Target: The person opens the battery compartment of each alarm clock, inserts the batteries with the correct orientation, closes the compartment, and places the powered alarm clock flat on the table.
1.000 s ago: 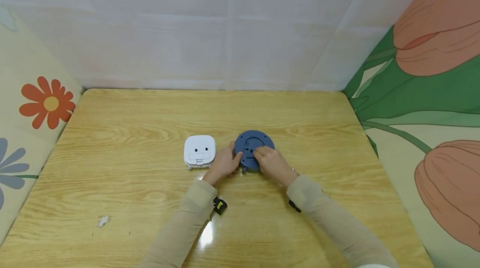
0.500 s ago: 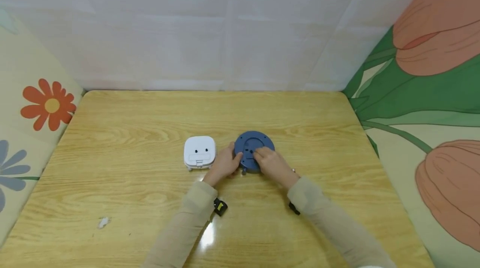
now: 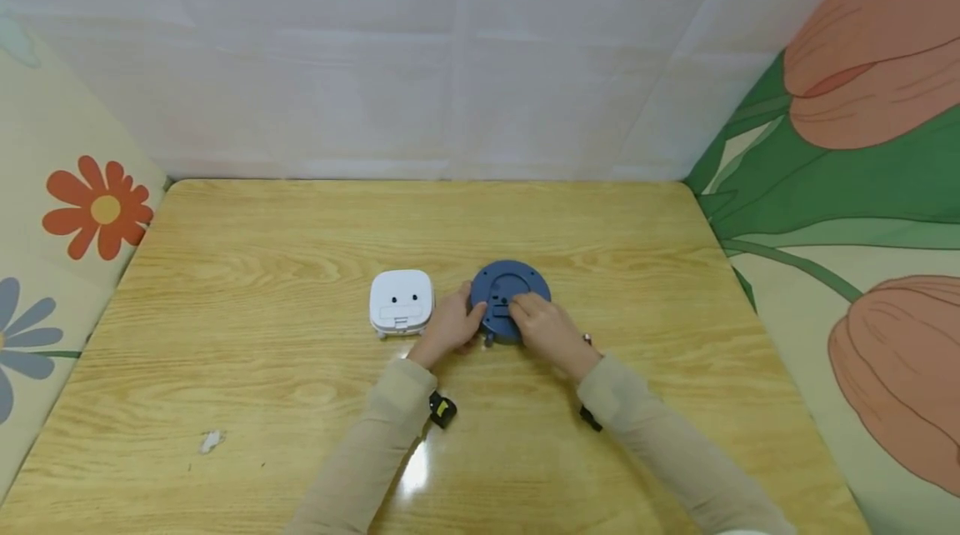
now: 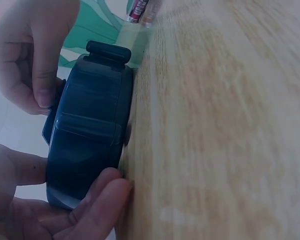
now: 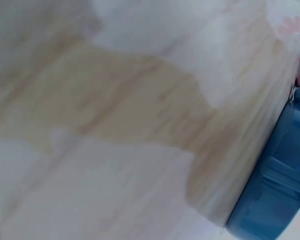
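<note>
A dark blue round clock-like device [image 3: 483,278] lies on the table with its back up and a short foot at its near edge. My left hand [image 3: 450,322] grips its left side, thumb on the back and fingers round the rim. In the left wrist view, my right hand [image 4: 32,55] pinches a thin raised flap [image 4: 51,122] on the device's back. The head view has the right fingers curled over the lower right of the back, hiding part of it. Left of the left hand lies a white rounded-square device [image 3: 401,287] with two black spots on top.
Small cylinders [image 4: 137,11] with printed labels, perhaps batteries, lie beyond the device in the left wrist view. A pale worn patch [image 3: 212,440] marks the wooden table [image 3: 300,227]. A white cloth wall [image 3: 375,60] stands behind it.
Both hands stay almost in place on the blue device. A dark rectangle on its back beside the right fingers shows wider now than before.
</note>
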Motion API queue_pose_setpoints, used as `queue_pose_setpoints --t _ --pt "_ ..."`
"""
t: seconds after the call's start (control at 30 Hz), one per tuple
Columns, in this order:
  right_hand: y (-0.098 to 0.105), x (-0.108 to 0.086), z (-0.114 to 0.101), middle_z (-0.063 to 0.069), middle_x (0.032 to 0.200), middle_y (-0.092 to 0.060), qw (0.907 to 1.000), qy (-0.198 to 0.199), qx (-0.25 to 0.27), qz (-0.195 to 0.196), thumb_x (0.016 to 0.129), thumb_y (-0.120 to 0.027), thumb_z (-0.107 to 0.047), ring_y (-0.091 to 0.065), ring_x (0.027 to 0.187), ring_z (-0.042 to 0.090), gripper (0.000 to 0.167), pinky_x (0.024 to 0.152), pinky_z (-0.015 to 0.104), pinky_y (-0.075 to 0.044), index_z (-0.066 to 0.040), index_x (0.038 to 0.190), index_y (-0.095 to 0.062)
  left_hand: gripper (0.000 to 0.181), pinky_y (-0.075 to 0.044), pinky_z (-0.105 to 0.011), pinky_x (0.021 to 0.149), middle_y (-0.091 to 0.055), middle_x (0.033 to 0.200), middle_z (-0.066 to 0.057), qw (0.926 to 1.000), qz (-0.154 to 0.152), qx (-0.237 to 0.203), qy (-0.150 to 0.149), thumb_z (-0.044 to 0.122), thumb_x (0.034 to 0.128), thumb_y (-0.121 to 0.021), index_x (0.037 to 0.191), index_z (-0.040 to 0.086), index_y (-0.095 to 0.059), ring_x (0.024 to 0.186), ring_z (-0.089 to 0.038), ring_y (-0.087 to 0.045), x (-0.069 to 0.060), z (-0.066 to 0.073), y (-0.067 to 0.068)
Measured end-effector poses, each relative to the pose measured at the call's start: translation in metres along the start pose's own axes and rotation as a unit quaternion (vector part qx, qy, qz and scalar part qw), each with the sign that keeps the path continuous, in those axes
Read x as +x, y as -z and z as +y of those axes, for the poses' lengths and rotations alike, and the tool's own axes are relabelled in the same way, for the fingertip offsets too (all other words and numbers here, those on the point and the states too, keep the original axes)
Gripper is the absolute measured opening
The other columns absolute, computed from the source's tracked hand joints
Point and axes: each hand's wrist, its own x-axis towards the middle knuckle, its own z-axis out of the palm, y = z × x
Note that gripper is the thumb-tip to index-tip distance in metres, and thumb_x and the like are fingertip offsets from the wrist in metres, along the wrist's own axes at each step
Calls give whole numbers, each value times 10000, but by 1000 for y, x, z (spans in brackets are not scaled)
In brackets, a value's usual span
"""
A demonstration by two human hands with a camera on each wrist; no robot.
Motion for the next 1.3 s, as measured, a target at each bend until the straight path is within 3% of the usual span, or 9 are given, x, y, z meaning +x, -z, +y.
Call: queue_pose_setpoints --t 0.13,0.3,0.4,0.63,0.73,0.87,0.97,1.13,1.3 --pt "6 -3 1 160 979 -611 9996 52 -262 17 745 -673 57 -594 888 256 203 793 293 -532 49 945 -638 579 -482 -287 344 -544 573 -79 10000 -11 -67 -13 245 957 -462 1421 -13 -231 378 -162 -514 1 1 -1" --pt "10 -9 5 186 987 -597 9978 135 -524 373 764 -614 83 -594 894 284 181 803 316 -531 71 944 -634 545 -482 -290 345 -546 580 -77 9999 -26 -87 -66 243 956 -466 1408 7 -274 388 -177 -524 2 2 -2" --pt "12 -12 7 197 1023 -586 9957 187 -676 600 836 -506 69 -590 914 297 166 814 340 -527 75 936 -638 540 -482 -293 345 -546 583 -79 9999 -41 -128 -75 244 956 -468 1407 15 -279 388 -180 -524 2 2 -3" --pt "17 -17 12 191 1074 -561 9885 307 -1067 1025 980 -195 5 -582 931 294 472 798 353 -524 64 874 -651 528 -493 -298 355 -552 587 -86 9996 -116 -250 -108 241 959 -464 1407 29 -283 408 -187 -542 3 0 -5" --pt "18 -20 15 195 1058 -569 9859 363 -1111 1197 953 -293 29 -589 911 296 371 782 354 -528 66 856 -650 514 -493 -299 355 -552 588 -89 9994 -113 -307 -147 233 958 -464 1400 32 -297 415 -191 -548 2 -2 -4" --pt "18 -25 19 200 1056 -571 9854 371 -1057 1281 828 -511 71 -591 910 299 139 780 356 -530 76 850 -647 483 -490 -302 349 -557 588 -94 9993 -36 -322 -168 230 954 -473 1377 44 -336 414 -196 -554 -1 -3 -1" --pt "18 -29 23 192 1043 -574 9858 311 -1034 1284 792 -565 74 -591 908 296 99 781 354 -530 76 850 -645 480 -491 -307 350 -563 588 -101 9994 -12 -316 -154 233 953 -476 1376 53 -341 418 -203 -561 -2 -3 1" --pt "16 -39 31 185 1028 -572 9855 216 -1146 1234 861 -470 65 -594 892 292 165 767 349 -534 84 849 -633 476 -490 -305 350 -569 586 -111 9995 -40 -278 -158 236 955 -473 1378 64 -341 415 -204 -561 -3 -4 3" --pt "19 -50 40 190 1046 -561 9859 85 -1351 985 956 -243 42 -592 878 288 401 740 341 -537 82 831 -621 498 -489 -299 353 -571 589 -101 9995 -118 -262 -164 245 956 -466 1397 69 -316 412 -191 -554 -1 -2 2"
